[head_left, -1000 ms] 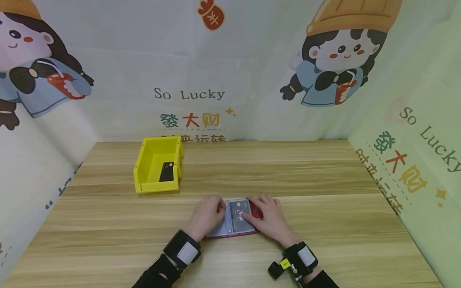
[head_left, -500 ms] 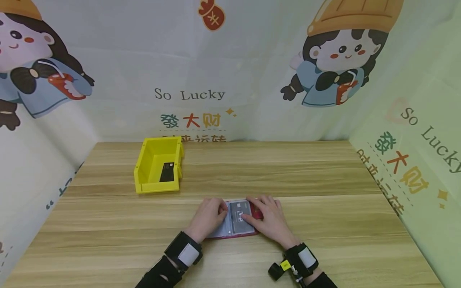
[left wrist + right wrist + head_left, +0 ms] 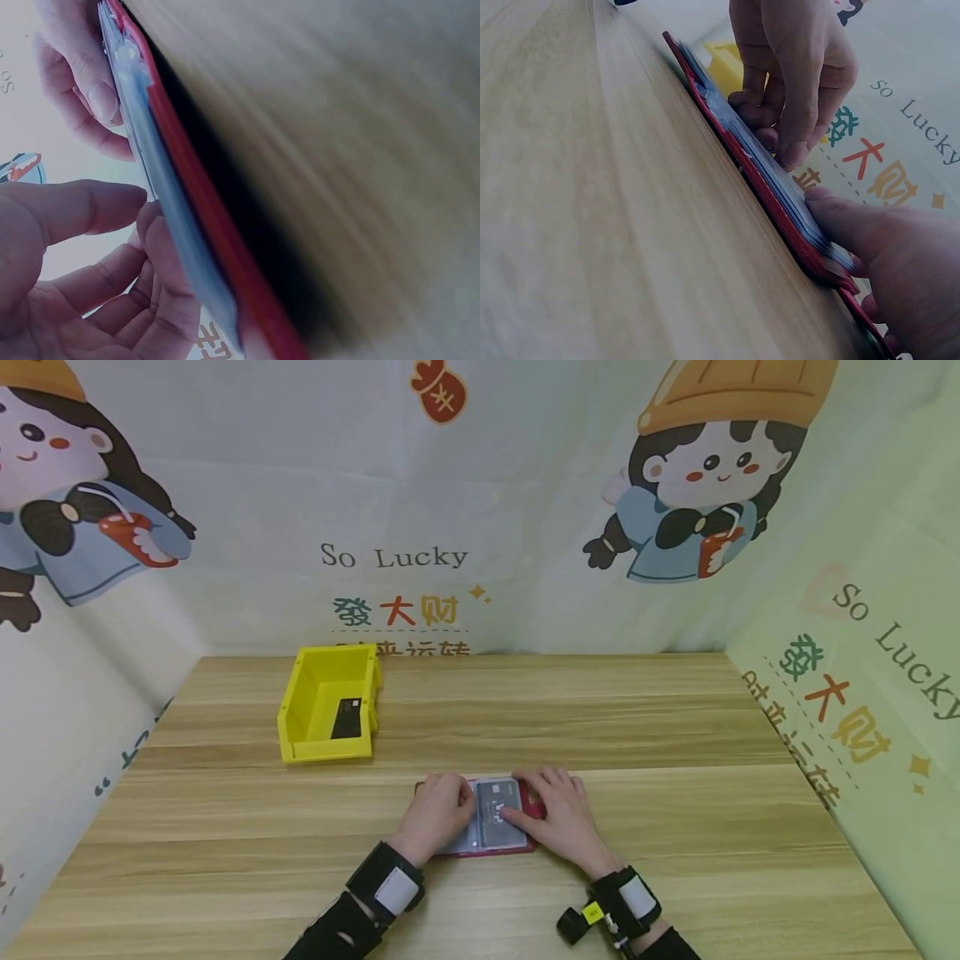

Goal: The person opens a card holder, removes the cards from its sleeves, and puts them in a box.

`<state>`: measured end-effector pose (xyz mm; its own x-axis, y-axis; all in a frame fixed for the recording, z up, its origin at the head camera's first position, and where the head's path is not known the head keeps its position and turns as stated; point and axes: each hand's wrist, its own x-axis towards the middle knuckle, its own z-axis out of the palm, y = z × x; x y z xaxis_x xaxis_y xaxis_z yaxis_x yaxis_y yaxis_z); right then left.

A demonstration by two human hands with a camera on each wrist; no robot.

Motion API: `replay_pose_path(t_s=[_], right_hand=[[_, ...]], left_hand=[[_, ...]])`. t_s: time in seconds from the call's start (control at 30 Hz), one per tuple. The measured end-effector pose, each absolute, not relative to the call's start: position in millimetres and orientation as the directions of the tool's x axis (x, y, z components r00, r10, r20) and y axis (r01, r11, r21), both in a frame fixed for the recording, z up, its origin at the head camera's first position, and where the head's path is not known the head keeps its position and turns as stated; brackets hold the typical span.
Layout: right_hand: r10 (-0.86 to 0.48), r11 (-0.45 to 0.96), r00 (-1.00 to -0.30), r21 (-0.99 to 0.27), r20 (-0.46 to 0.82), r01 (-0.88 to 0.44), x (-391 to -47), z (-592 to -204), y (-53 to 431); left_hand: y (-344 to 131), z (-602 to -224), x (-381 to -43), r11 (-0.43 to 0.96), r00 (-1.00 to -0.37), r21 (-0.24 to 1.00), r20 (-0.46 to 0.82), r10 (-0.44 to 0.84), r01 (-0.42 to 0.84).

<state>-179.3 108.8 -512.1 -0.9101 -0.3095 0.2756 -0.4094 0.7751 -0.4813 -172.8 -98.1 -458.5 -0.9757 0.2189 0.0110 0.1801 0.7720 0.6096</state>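
Note:
A card holder (image 3: pixel 529 810) with a red cover and clear plastic sleeves lies spread on the table. A dark grey card (image 3: pixel 501 835) with white lettering shows through its right-hand sleeve. My left hand (image 3: pixel 438 810) is over the left page, thumb and forefinger tips meeting at the edge of a clear sleeve (image 3: pixel 180 225) near the card. The rest of its fingers curl loosely behind. From the right, my right hand (image 3: pixel 558 818) holds the holder, its thumb (image 3: pixel 832 210) pressing on the sleeves over the card and its fingers at the red outer flap.
Beyond the left hand stands a yellow bin (image 3: pixel 324 749) with a black card (image 3: pixel 347 718) lying inside. The wooden table (image 3: pixel 637 710) runs back to a printed cloth backdrop (image 3: pixel 525 527). A small black camera (image 3: pixel 572 925) hangs off the right wrist strap.
My left hand has shifted slightly right and down, uncovering the holder's upper left corner. The right thumb has slid slightly left on the card. The bin stays put.

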Motion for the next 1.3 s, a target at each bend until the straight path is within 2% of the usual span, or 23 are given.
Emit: replay_pose_path(t_s=[0.6,1.3], right_hand=[[-0.302,0.781,-0.926,-0.499,0.225,-0.376,-176.0,-510.3,108.5],[-0.311,0.797,-0.92,-0.461,0.239,-0.389,-178.1,-511.6,106.2]], left_hand=[[-101.1,-462.8,-173.8,0.706,-0.973,0.701,-0.081,0.215,0.097],[-104.1,-466.1,-178.4,0.683,-0.972,0.725,-0.082,0.219,0.093]])
